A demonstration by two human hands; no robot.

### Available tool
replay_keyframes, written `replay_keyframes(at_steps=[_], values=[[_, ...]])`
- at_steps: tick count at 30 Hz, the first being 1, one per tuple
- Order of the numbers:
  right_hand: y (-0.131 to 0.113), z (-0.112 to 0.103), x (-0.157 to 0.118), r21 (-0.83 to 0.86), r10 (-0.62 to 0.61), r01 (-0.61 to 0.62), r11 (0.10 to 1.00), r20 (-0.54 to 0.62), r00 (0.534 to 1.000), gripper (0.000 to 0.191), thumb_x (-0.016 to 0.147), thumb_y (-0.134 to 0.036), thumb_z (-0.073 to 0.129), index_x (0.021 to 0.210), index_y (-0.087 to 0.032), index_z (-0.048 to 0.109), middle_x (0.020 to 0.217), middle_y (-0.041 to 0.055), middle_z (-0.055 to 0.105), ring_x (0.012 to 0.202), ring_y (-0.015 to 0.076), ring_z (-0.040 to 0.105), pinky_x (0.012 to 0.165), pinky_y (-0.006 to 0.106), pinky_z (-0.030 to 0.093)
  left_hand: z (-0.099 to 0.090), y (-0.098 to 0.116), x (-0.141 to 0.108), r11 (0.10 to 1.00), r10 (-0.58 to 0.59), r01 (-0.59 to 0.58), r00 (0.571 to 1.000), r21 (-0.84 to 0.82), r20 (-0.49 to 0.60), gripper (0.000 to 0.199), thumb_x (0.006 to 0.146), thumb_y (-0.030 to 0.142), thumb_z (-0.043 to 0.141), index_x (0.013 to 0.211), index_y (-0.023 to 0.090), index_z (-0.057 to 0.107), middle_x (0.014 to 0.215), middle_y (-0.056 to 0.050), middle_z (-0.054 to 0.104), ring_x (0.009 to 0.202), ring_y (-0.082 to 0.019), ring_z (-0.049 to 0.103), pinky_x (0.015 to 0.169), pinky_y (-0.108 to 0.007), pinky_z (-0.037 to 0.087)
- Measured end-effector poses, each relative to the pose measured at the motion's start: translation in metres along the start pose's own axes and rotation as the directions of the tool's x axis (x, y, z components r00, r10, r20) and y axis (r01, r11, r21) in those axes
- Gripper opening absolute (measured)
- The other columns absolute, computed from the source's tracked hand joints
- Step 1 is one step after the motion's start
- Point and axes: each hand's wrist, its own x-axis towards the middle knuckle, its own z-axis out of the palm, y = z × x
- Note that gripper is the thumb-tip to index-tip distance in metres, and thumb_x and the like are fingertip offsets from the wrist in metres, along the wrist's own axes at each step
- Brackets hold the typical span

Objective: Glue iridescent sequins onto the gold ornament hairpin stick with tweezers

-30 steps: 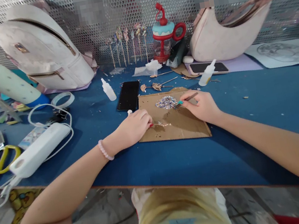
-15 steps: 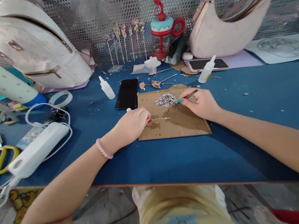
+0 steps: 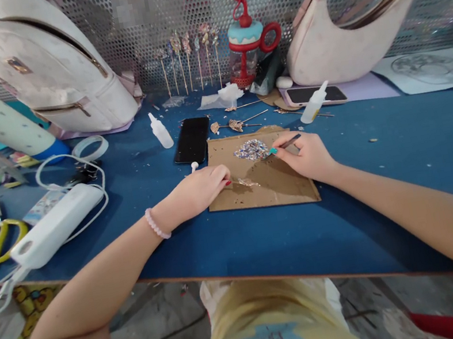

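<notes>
My left hand (image 3: 206, 184) is closed around the end of a thin stick whose gold leaf-like ornament (image 3: 248, 182) hangs over a cardboard sheet (image 3: 267, 198). Pinched in my right hand (image 3: 308, 156) is a pair of dark tweezers (image 3: 291, 141), its tip at the right edge of a heap of small shiny rhinestones (image 3: 251, 150). The heap lies on the upper part of the cardboard. A white round-headed stick (image 3: 194, 166) shows just behind my left hand.
Behind the cardboard lie a black phone (image 3: 192, 140), gold ornaments on sticks (image 3: 236, 125) and two glue bottles (image 3: 161, 132). To the left are a white power bank (image 3: 59, 225) with a cable and scissors (image 3: 7, 238). Bags (image 3: 56, 76) and a red-handled cup (image 3: 246, 37) stand at the back.
The gold ornament in my left hand has turned, from edge-on to showing a broader side. My right hand has barely moved beside the heap.
</notes>
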Motion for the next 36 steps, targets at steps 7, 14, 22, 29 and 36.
replay_keyframes(at_steps=[7,14,22,29,36], values=[[0.004,-0.007,-0.002,-0.028,0.041,-0.042,0.999,-0.019,0.999,0.009,0.082,-0.023,0.059,0.081,-0.021,0.067,0.083,0.0049,0.075,0.077,0.0212,0.070,0.070,0.035,0.055,-0.002,0.001,0.000,0.998,0.056,-0.056,0.997,-0.010,-0.053,0.025,0.101,0.026,0.035,0.107,0.016,0.057,0.101,-0.006,0.066,0.095,-0.018,0.063,0.084,-0.030,0.047],[0.010,-0.008,-0.003,-0.058,0.029,-0.030,0.998,-0.025,0.999,0.010,0.082,-0.024,0.059,0.082,-0.021,0.067,0.082,0.0057,0.074,0.074,0.0213,0.069,0.059,0.032,0.052,-0.003,0.000,-0.001,0.996,0.088,-0.088,0.991,0.003,-0.102,0.029,0.101,0.027,0.035,0.104,0.016,0.062,0.100,-0.005,0.068,0.095,-0.018,0.063,0.085,-0.030,0.048],[0.009,-0.009,0.000,-0.093,0.072,-0.073,0.993,-0.016,0.997,0.011,0.083,-0.025,0.058,0.082,-0.019,0.068,0.085,0.0073,0.074,0.077,0.0213,0.069,0.054,0.030,0.049,-0.003,0.000,-0.002,0.993,0.116,-0.118,0.990,-0.021,-0.086,0.028,0.101,0.025,0.035,0.105,0.016,0.061,0.102,-0.005,0.064,0.095,-0.016,0.061,0.086,-0.029,0.047],[0.008,-0.003,0.001,-0.014,0.090,-0.091,0.996,-0.045,0.995,0.009,0.084,-0.025,0.060,0.081,-0.022,0.069,0.086,0.0051,0.075,0.082,0.0213,0.070,0.078,0.038,0.055,-0.002,-0.001,-0.001,0.990,0.128,-0.131,0.990,-0.057,-0.050,0.029,0.101,0.026,0.033,0.106,0.016,0.061,0.105,-0.007,0.062,0.099,-0.017,0.059,0.089,-0.031,0.046],[0.007,0.001,0.004,-0.004,0.122,-0.123,0.992,-0.013,0.992,0.009,0.082,-0.024,0.062,0.079,-0.023,0.071,0.087,0.0043,0.076,0.084,0.0217,0.071,0.080,0.038,0.055,-0.003,0.001,-0.001,0.989,0.106,-0.111,0.993,-0.098,-0.050,0.030,0.101,0.026,0.032,0.104,0.017,0.061,0.105,-0.006,0.062,0.098,-0.017,0.058,0.088,-0.031,0.046]])
